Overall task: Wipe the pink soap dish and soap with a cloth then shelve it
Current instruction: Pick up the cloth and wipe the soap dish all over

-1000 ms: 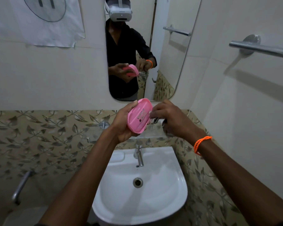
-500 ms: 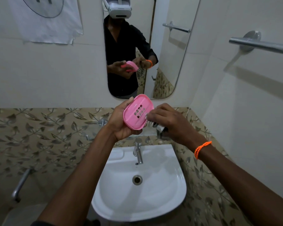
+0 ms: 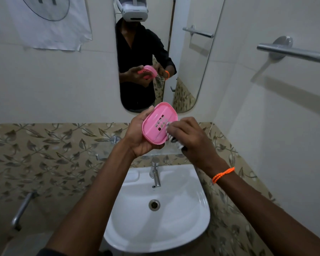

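Note:
My left hand (image 3: pixel 139 137) holds the pink soap dish (image 3: pixel 155 120) above the sink, tilted so its slotted face turns toward me. My right hand (image 3: pixel 190 135) grips a bunched patterned cloth (image 3: pixel 171 138) and presses it against the dish's right side, near the slots. Most of the cloth is hidden under my fingers. No soap shows in the dish. The mirror (image 3: pixel 188 71) reflects both hands and the dish.
A white basin (image 3: pixel 183 218) with a chrome tap (image 3: pixel 155 174) sits right below my hands. A glass shelf (image 3: pixel 107 145) runs along the leaf-patterned tiles behind them. A chrome towel bar (image 3: pixel 294 52) juts from the right wall; a grab bar (image 3: pixel 22 207) is low left.
The dish has turned in my left hand, so its slotted face now points more toward me. My right hand has moved the cloth up onto that face.

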